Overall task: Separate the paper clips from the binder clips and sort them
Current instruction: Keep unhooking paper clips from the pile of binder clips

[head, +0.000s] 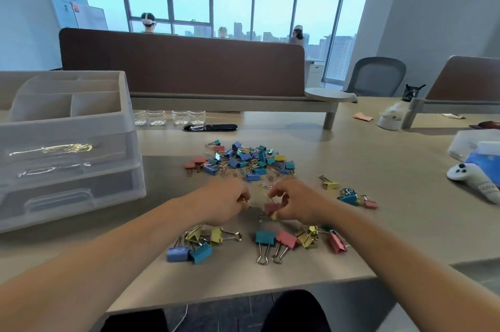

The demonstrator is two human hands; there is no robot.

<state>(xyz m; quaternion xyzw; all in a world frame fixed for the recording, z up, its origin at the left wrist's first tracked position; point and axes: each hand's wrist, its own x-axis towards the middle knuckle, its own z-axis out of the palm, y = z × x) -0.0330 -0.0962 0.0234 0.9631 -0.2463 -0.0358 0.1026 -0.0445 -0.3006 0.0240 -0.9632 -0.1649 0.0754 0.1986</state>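
Observation:
A mixed heap of coloured binder clips and small paper clips (243,161) lies mid-table. Just in front of it my left hand (224,203) pinches small metal paper clips (250,205). My right hand (297,202) grips a pink binder clip (272,208), with a bit of yellow showing under the fingers. Closer to me lie separated binder clips: a blue, teal and yellow group (197,243) on the left, a teal, pink and yellow group (295,241) on the right. A smaller group of binder clips (349,195) rests further right.
A translucent drawer organiser (67,158) stands at the left, with paper clips visible inside its top drawer. Clear cups (169,117) line the back by a black cable slot (209,127). A white controller (470,175) and a box sit at the right. Desk dividers stand behind.

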